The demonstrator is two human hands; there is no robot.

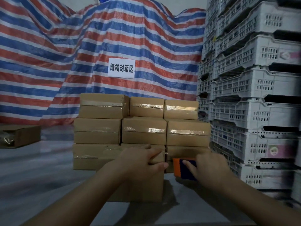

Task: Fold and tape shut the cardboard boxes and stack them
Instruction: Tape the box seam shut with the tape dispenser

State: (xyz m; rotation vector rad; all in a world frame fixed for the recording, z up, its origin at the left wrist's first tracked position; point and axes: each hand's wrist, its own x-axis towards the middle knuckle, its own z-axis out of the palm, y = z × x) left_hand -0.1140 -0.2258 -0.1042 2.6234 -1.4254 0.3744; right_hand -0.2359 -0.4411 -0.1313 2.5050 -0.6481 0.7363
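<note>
A brown cardboard box (pixel 143 185) stands on the floor right in front of me. My left hand (pixel 143 159) grips its top right edge, fingers curled over the rim. My right hand (pixel 210 170) holds an orange and dark blue tape dispenser (pixel 184 168) just right of that edge, its orange end towards the box. Behind them rises a stack of taped boxes (pixel 143 129), three rows high and three wide, each with a shiny tape strip across its front.
A tall pile of grey plastic crates (pixel 254 98) walls off the right side. A striped red, white and blue tarp (pixel 81 51) with a white paper sign (pixel 121 68) hangs behind. An open cardboard box (pixel 19 136) lies at the far left on the grey floor.
</note>
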